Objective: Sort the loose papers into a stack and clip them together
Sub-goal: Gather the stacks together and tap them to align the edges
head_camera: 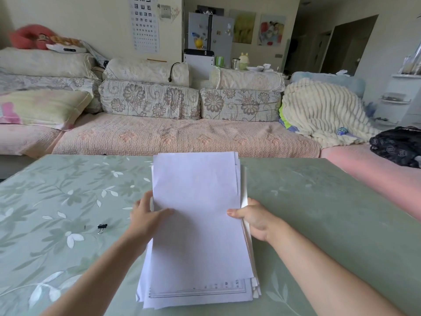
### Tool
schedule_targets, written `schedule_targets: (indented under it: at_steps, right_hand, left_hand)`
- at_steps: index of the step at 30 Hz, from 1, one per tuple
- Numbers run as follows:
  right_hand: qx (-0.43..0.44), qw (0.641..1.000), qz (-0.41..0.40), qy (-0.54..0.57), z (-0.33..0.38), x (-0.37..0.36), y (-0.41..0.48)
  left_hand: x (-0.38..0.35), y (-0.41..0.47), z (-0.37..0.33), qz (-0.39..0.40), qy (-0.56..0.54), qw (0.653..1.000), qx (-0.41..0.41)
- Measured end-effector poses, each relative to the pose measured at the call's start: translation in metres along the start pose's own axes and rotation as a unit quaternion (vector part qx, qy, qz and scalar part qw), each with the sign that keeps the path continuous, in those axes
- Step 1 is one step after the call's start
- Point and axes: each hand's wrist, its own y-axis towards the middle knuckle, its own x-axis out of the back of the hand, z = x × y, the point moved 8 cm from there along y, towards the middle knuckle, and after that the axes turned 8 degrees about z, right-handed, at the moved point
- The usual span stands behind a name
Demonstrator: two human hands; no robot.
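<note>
Frame centre: paper stack (198, 224), edges uneven, gripped at both sides by left hand (145, 217) and right hand (252, 218), thumbs on top. Binder clip (102, 227) lies lower left on table (319, 213), apart.

One wide-angle camera, head-worn, is looking forward and down, sitting close above the paper stack (198, 236) on the table (319, 201), facing the sofa (182, 137) beyond.

The person's left forearm (98, 272) and right forearm (330, 270) are bare along all their visible length, slender and smooth. The left hand (145, 215) and right hand (254, 218) are bare too.
</note>
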Motion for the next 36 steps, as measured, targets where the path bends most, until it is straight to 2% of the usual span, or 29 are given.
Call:
schedule_targets:
  at_steps: [2, 5, 7, 10, 18, 21, 24, 33, 36]
  right_hand:
    - [0.024, 1.0, -0.008, 0.011, 0.014, 0.001, -0.007]
    - [0.042, 0.999, -0.028, 0.001, 0.032, 0.003, -0.02]
    - [0.071, 0.997, -0.018, -0.018, 0.043, 0.002, -0.024]
    - [0.104, 0.991, 0.02, -0.079, 0.059, -0.007, -0.029]
    - [0.256, 0.962, -0.075, -0.065, 0.131, 0.005, -0.054]
    - [0.234, 0.963, -0.079, -0.111, 0.122, 0.002, -0.056]
    - [0.189, 0.974, -0.072, -0.103, 0.103, 0.003, -0.054]
    - [0.193, 0.977, -0.055, -0.07, 0.111, -0.002, -0.055]
    - [0.162, 0.982, -0.065, -0.077, 0.096, 0.004, -0.052]
  left_hand:
    - [0.004, 0.003, -0.006, -0.022, -0.001, 1.0, -0.005]
    - [-0.01, 0.011, -0.011, 0.043, -0.103, 0.994, 0.002]
    - [-0.016, 0.011, -0.021, 0.063, -0.096, 0.993, -0.015]
    - [-0.019, 0.008, -0.03, 0.055, -0.111, 0.991, -0.042]
    - [-0.018, -0.003, -0.086, 0.023, -0.194, 0.965, -0.173]
    - [-0.028, -0.009, -0.091, 0.05, -0.151, 0.967, -0.199]
    - [-0.035, -0.012, -0.087, 0.061, -0.101, 0.973, -0.198]
    - [-0.031, -0.011, -0.11, -0.01, -0.107, 0.968, -0.225]
    - [-0.035, -0.009, -0.105, 0.009, -0.117, 0.968, -0.221]
